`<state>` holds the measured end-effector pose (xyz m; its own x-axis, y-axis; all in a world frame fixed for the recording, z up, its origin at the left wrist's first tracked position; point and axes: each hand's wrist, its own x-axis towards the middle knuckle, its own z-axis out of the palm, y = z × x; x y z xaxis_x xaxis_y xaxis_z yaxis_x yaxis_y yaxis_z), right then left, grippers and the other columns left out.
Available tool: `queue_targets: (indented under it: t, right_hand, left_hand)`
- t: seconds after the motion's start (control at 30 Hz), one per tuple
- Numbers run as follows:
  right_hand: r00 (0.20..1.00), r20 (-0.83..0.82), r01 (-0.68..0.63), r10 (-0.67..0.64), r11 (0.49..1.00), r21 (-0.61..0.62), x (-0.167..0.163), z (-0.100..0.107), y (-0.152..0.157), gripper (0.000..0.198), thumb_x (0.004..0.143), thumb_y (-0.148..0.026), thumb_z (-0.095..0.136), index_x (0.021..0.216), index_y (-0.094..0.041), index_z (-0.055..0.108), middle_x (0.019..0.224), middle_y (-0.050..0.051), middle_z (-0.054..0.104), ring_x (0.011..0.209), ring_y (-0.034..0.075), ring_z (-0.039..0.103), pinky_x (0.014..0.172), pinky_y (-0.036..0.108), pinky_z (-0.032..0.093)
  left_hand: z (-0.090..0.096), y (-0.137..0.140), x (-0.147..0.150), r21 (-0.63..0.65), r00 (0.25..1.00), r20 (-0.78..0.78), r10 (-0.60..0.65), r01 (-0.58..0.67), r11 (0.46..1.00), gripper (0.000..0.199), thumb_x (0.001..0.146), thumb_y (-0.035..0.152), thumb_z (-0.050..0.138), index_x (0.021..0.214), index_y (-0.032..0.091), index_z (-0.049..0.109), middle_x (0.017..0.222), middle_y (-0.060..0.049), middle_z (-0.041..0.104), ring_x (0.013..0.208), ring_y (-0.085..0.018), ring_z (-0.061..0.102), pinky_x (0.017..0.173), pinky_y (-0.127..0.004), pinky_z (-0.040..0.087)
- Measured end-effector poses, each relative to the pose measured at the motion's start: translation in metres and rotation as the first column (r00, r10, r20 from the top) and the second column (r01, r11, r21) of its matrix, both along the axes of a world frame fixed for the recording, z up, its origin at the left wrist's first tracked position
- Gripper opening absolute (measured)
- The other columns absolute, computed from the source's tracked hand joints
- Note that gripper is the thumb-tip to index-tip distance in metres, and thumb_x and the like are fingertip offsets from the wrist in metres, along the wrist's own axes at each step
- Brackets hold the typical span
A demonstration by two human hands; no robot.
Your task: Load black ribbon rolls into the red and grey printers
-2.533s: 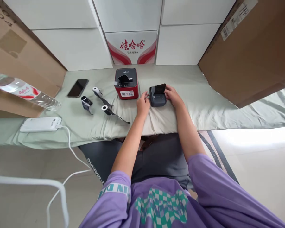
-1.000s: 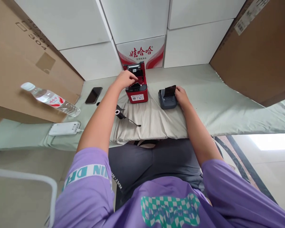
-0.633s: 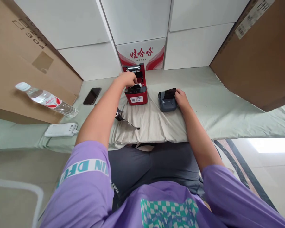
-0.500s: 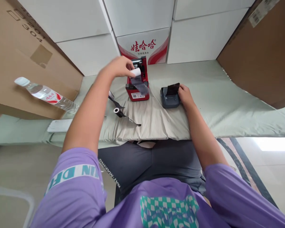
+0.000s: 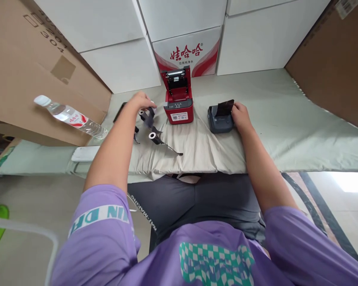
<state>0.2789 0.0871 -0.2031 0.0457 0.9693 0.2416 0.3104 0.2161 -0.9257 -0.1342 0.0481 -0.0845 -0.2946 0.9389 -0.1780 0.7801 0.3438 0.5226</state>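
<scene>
My left hand (image 5: 141,101) is over the left part of the cloth, its fingers pinched on a thermal paper roll (image 5: 154,108) with a dark strip that trails blurred below it. Another roll lies right beneath that hand, and a loose black-and-white roll (image 5: 154,138) with its tail unrolled lies nearer the front edge. A red label printer (image 5: 181,115) stands in the middle with its lid raised. My right hand (image 5: 240,116) is closed against the right side of a small dark grey printer (image 5: 220,123), by the black strip (image 5: 226,107) that sticks up from its top.
A water bottle (image 5: 74,118) leans at the left by a cardboard box (image 5: 44,75). A white flat object (image 5: 85,154) lies at the front left. White cartons (image 5: 186,57) stand along the back, and another brown box (image 5: 337,67) is at the right. A dark object is partly behind my left forearm.
My left hand has carried the roll left, from above the red printer to beside the other rolls. The red printer's open top is now uncovered. My right hand keeps its place at the grey printer.
</scene>
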Motion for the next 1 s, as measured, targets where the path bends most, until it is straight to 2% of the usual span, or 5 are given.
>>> queue_targets:
  t: [0.13, 0.33, 0.57, 0.77, 1.0]
  right_hand:
    - [1.000, -0.002, -0.007, 0.007, 1.000, -0.012, 0.000, 0.003, -0.003, 0.027, 0.087, -0.045, 0.055, 0.081, -0.020, 0.064, 0.080, 0.001, 0.062, 0.088, 0.020, 0.058, 0.087, 0.035, 0.048]
    - [1.000, 0.003, -0.009, 0.009, 1.000, 0.003, 0.000, 0.002, -0.002, 0.027, 0.089, -0.042, 0.053, 0.079, -0.019, 0.064, 0.081, 0.002, 0.064, 0.089, 0.020, 0.061, 0.090, 0.037, 0.049]
    - [0.999, 0.047, 0.022, -0.023, 1.000, 0.020, 0.001, -0.010, 0.010, 0.022, 0.093, -0.037, 0.055, 0.078, -0.022, 0.063, 0.083, 0.005, 0.064, 0.093, 0.026, 0.064, 0.091, 0.042, 0.052]
    - [0.999, 0.039, 0.023, -0.024, 0.999, 0.025, 0.001, -0.012, 0.010, 0.023, 0.093, -0.038, 0.054, 0.081, -0.022, 0.064, 0.083, 0.005, 0.065, 0.091, 0.026, 0.065, 0.091, 0.043, 0.053]
    - [1.000, 0.022, 0.003, -0.004, 1.000, 0.015, 0.001, -0.008, 0.006, 0.026, 0.090, -0.045, 0.057, 0.080, -0.022, 0.064, 0.083, 0.004, 0.066, 0.091, 0.023, 0.063, 0.089, 0.040, 0.052]
  left_hand:
    - [-0.023, 0.005, 0.019, -0.084, 0.949, -0.292, 0.117, -0.148, 0.985, 0.044, 0.055, 0.039, 0.095, 0.083, 0.019, 0.068, 0.095, -0.016, 0.075, 0.110, -0.039, 0.069, 0.094, -0.048, 0.054]
    - [0.008, -0.039, 0.012, 0.151, 0.935, -0.334, 0.122, -0.074, 0.986, 0.048, 0.072, 0.061, 0.079, 0.099, 0.022, 0.074, 0.103, -0.015, 0.075, 0.108, -0.036, 0.069, 0.096, -0.046, 0.052]
    - [0.007, -0.131, -0.008, -0.324, 0.957, -0.090, -0.277, 0.235, 0.916, 0.055, 0.058, 0.047, 0.084, 0.109, 0.029, 0.078, 0.085, -0.003, 0.074, 0.078, -0.025, 0.068, 0.070, -0.031, 0.049]
    - [-0.028, -0.151, 0.012, -0.003, 0.966, 0.074, -0.249, 0.250, 0.968, 0.049, 0.061, 0.046, 0.082, 0.106, 0.027, 0.076, 0.086, -0.002, 0.069, 0.064, -0.018, 0.059, 0.059, -0.029, 0.043]
    - [-0.021, -0.155, 0.016, 0.163, 0.874, 0.394, -0.283, 0.237, 0.958, 0.047, 0.063, 0.032, 0.082, 0.108, 0.024, 0.075, 0.103, -0.005, 0.073, 0.082, -0.019, 0.069, 0.073, -0.030, 0.055]
